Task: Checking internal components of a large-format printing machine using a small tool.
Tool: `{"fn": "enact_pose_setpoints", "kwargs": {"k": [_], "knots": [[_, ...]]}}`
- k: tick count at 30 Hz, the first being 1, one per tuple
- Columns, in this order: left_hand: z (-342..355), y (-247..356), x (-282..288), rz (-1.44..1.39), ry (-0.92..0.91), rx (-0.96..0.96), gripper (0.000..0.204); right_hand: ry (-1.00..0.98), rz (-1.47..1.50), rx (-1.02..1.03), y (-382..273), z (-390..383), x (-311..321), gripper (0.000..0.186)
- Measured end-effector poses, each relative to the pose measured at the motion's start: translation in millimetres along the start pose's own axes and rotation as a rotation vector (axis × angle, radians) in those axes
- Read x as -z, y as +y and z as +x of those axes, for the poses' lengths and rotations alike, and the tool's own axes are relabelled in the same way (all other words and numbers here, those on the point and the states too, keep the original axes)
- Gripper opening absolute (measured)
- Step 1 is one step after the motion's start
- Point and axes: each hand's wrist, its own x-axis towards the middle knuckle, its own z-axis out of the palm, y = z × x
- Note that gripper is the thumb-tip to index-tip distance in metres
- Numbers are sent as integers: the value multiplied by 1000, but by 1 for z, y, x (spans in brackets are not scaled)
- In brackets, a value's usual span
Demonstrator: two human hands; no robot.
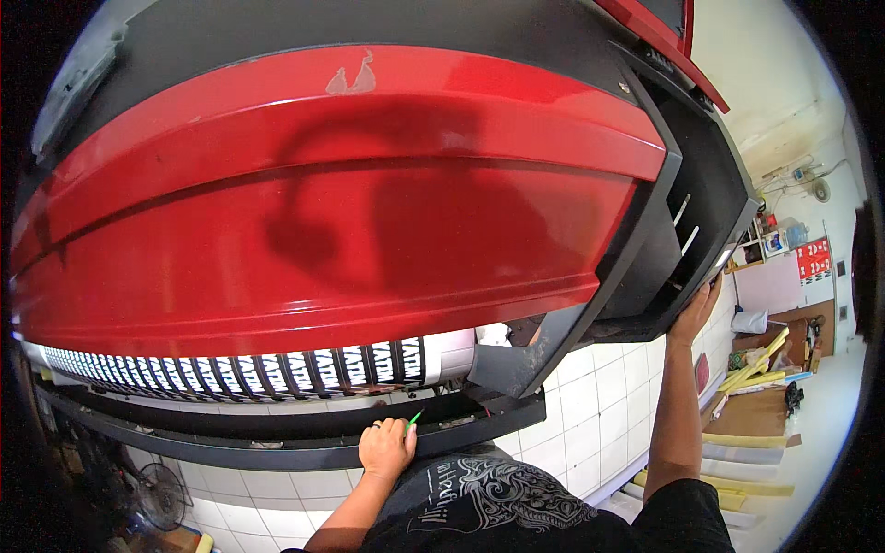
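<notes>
The left hand [387, 447] is nearest; its fingers are closed about a slim green tool [414, 420], whose tip pokes out just past them, up and to the right. Under the same hand runs the long dark rail [304, 456], which stretches well away to the left of the fingers and a shorter way to the right. Just beyond the fingers, across the rail's trough, hangs the printed sheet [249, 373] with dark bands and pale lettering; a plain pale strip ends it on the right. The tool's tip appears to stop short of it.

Judging from how things lie, the printing in view is finished, while the sheet looks whole, with no slit visible, so handwork on it seems barely begun; how much is left cannot be told.

Farther out, the broad red panel [461, 203] arches above the sheet. To its right, the right hand [696, 313] lies against the outer edge of the black end housing [724, 217]; whether its fingers clench or merely brace there, I cannot tell. Well beyond those fingers, to the right, are rolls of material [742, 453].
</notes>
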Motion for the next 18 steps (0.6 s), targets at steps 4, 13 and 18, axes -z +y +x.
{"fn": "enact_pose_setpoints", "kwargs": {"k": [4, 13, 18], "knots": [[0, 1, 0, -6, 19, -2, 18, 2, -21, -2, 1, 1, 2, 54], [1, 1, 3, -2, 13, -7, 17, -18, -48, 13, -2, -2, 2, 55], [0, 1, 1, -1, 26, -13, 17, -12, -62, 29, -3, -1, 0, 56]]}}
